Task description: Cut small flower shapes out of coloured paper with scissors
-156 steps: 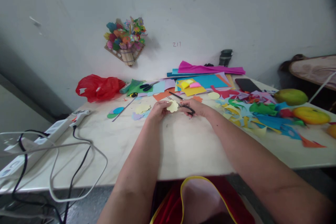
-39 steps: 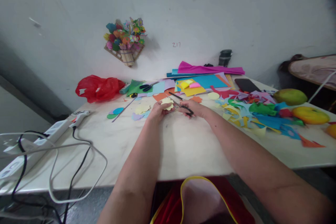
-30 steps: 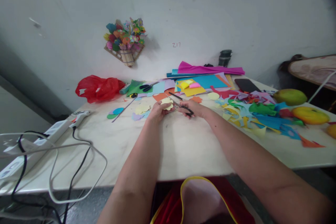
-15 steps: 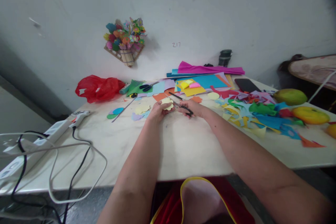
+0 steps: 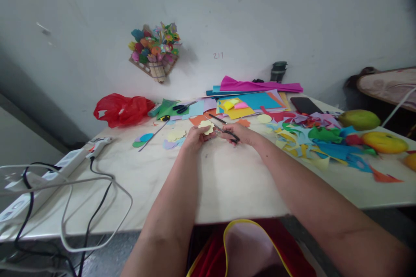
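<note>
My left hand [image 5: 194, 137] pinches a pale yellow scalloped paper cutout [image 5: 206, 127] just above the white table [image 5: 227, 181]. My right hand [image 5: 242, 133] grips black-handled scissors [image 5: 227, 132], whose blades point left into the edge of the yellow cutout. Both hands meet at the middle of the table, their fingers closed.
Coloured paper sheets [image 5: 250, 97] are stacked at the back, scraps [image 5: 318, 140] lie to the right, with a phone [image 5: 305, 104] and mangoes [image 5: 360, 119] beyond. A red plastic bag [image 5: 120, 108] and second scissors [image 5: 182, 107] sit back left. A power strip [image 5: 48, 177] with cables lies at the left edge.
The yellow cutout has been turned in my left hand since five seconds ago, now lying flatter and lower against the scissor blades. In the last second both hands have barely moved.
</note>
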{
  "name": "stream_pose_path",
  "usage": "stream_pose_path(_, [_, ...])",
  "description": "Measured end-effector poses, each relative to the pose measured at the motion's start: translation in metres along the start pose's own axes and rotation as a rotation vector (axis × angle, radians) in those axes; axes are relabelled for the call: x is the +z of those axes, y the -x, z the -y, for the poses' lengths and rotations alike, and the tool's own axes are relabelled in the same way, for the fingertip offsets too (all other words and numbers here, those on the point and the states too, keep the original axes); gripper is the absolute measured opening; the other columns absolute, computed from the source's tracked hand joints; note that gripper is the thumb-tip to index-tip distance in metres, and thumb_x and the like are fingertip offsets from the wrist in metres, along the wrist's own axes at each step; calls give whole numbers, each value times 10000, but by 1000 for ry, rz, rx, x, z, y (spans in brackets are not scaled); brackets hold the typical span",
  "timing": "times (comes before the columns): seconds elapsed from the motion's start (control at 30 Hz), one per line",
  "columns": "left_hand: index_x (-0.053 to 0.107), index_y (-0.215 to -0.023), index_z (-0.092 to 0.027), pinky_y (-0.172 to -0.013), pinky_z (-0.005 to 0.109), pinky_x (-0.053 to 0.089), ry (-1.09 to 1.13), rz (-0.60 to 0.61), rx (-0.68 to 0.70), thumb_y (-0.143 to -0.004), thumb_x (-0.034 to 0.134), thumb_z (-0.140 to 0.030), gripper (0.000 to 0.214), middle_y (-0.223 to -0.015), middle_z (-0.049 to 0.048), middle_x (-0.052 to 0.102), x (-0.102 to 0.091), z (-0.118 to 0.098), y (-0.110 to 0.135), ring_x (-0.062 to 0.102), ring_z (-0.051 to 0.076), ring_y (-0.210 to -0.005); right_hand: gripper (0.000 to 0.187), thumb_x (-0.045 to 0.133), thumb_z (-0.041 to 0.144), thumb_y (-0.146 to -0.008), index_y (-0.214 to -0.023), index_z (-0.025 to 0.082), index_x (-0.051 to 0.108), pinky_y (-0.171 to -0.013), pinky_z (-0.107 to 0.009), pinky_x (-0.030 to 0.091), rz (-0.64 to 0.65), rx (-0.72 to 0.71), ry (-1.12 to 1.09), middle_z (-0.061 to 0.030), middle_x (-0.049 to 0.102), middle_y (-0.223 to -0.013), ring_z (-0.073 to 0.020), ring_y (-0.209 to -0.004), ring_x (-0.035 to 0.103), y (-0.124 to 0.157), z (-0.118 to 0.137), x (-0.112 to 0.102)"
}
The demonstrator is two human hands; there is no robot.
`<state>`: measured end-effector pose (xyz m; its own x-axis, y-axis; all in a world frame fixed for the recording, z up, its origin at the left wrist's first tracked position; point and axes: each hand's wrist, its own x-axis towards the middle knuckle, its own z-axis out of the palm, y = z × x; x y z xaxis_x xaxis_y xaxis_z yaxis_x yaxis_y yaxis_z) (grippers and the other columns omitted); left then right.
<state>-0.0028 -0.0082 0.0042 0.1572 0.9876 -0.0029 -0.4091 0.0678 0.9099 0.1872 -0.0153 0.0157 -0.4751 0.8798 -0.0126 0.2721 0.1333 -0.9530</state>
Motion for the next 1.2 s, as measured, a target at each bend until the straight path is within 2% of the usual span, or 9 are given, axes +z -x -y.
stream_pose_path(0.4, [687,-791,-71,-715,291,616,7,-37,6,-671,698,-78,121,-777,106,719,1,-1,1,696,172,-692,230,713,293,-771,-697,177,529,-308,-180,334,9,53,-31,67,477,-421,-74,-310,415,-3,-1,-1])
stream_pose_path(0.63, [686,-757,-78,-668,258,610,24,-56,-10,-676,687,-68,82,-744,92,722,2,-3,1,698,166,-659,263,713,336,-767,-669,183,522,-301,-181,331,23,60,-104,61,482,-410,-72,-304,402,-9,-9,-3])
stream_pose_path(1.0, [679,-781,-83,-742,316,614,9,-39,5,-633,748,-93,163,-763,96,723,-3,0,-3,704,179,-682,285,730,375,-777,-731,178,528,-316,-171,339,45,22,-3,68,504,-445,-66,-314,438,-6,-10,-6])
stream_pose_path(1.2, [683,-750,-75,-737,318,614,21,-25,9,-625,744,-80,140,-759,101,723,-2,1,-3,699,182,-690,282,730,359,-782,-732,174,523,-314,-159,317,38,18,50,62,519,-470,-61,-328,457,-2,-7,-6])
